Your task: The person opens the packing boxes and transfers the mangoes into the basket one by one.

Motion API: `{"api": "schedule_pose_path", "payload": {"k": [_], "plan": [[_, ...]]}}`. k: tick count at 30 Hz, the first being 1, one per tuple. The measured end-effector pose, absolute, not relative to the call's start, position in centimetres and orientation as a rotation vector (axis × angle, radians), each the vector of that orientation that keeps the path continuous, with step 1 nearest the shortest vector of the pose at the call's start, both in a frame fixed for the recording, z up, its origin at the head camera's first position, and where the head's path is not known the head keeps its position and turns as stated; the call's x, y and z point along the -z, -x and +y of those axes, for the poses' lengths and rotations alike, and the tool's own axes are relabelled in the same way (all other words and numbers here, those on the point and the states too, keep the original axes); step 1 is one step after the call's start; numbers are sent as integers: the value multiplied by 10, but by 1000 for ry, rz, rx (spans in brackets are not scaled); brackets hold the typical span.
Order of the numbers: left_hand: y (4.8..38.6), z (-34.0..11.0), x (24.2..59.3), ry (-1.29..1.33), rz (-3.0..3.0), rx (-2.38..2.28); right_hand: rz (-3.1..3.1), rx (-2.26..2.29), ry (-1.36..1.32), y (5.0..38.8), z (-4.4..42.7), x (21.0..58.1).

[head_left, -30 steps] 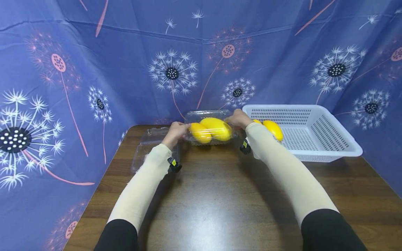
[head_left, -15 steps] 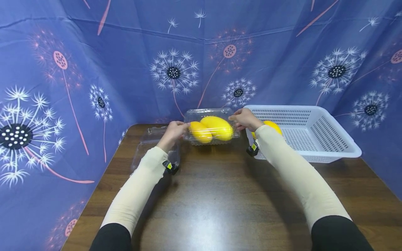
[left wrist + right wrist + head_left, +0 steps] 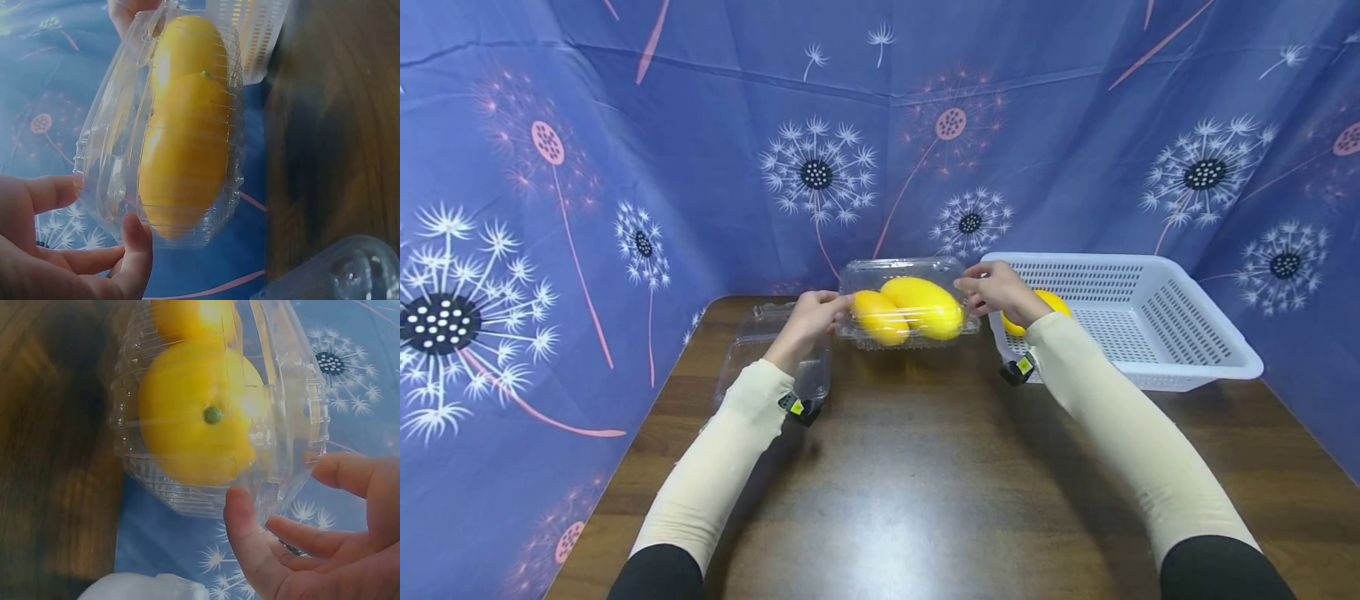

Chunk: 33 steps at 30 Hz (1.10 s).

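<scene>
A clear plastic clamshell box (image 3: 901, 271) with two yellow mangoes, a left one (image 3: 880, 317) and a larger right one (image 3: 928, 307), is near the table's back edge. My left hand (image 3: 811, 321) pinches its left end between thumb and fingers; the left wrist view shows the thumb (image 3: 137, 240) against the plastic. At the opposite end, my right hand (image 3: 1000, 293) holds the rim, thumb (image 3: 240, 512) on the near side and index finger (image 3: 340, 472) on the far side. The ribbed lid lies over the fruit. Whether the box touches the table is unclear.
A white perforated basket (image 3: 1180, 367) stands at the right, with yellow mangoes (image 3: 1051, 302) at its left end, partly hidden by my right arm. Another clear plastic box (image 3: 737, 358) lies at the left behind my left forearm. A patterned blue curtain (image 3: 880, 167) hangs behind the brown table (image 3: 887, 467).
My right hand has shifted right and slightly toward me, staying at the box's right end. The box has turned or tilted a little, and my left hand has moved slightly left.
</scene>
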<state>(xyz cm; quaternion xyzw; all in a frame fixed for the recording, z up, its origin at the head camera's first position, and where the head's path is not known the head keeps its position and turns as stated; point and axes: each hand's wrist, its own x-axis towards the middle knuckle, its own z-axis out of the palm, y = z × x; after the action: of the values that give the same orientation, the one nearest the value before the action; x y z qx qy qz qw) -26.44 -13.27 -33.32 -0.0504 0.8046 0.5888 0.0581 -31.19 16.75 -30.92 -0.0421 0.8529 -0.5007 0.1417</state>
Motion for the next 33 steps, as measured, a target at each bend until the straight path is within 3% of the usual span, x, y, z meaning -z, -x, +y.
{"api": "schedule_pose_path", "payload": {"k": [33], "plan": [[195, -139, 337, -122, 2273, -1848, 2339, 1650, 178, 231, 202, 319]]}}
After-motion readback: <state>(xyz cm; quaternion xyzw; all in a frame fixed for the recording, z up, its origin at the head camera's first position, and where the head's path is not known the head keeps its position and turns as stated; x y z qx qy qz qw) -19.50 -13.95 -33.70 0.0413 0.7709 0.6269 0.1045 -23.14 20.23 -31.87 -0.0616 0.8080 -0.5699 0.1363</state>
